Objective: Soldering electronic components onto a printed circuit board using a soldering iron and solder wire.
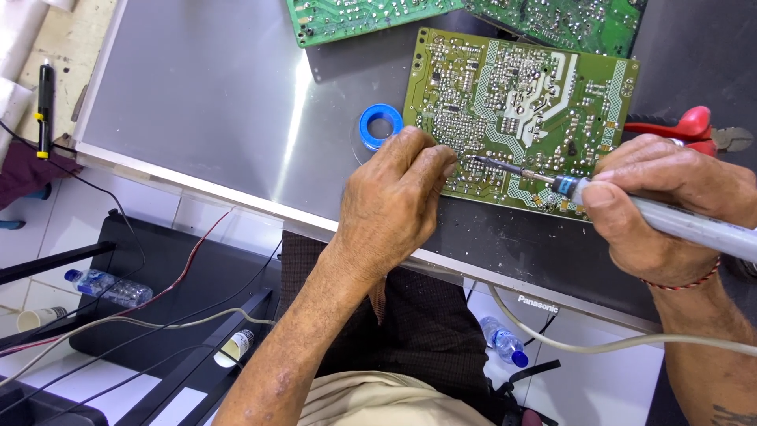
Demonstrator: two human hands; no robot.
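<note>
1. Holding the soldering iron (623, 207) in your right hand (670, 209), you pinch its grey handle tight, like a pen.
2. Its thin hot tip, just past your fingers, touches the green circuit board (520, 110).
3. Your left hand (394, 197) presses curled fingertips on the board's near edge, gripping nothing.
4. The board looks light, stiff and easy to break, so hold its edges.
5. A blue roll (381, 125) sits just beyond your left knuckles.

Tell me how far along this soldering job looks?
Most joints on the green circuit board already look soldered. In hand: the right hand holds a grey soldering iron with its tip on the board, while the left hand rests its fingertips beside the tip. The blue solder spool and red-handled cutters lie unused. What remains cannot be told.
</note>
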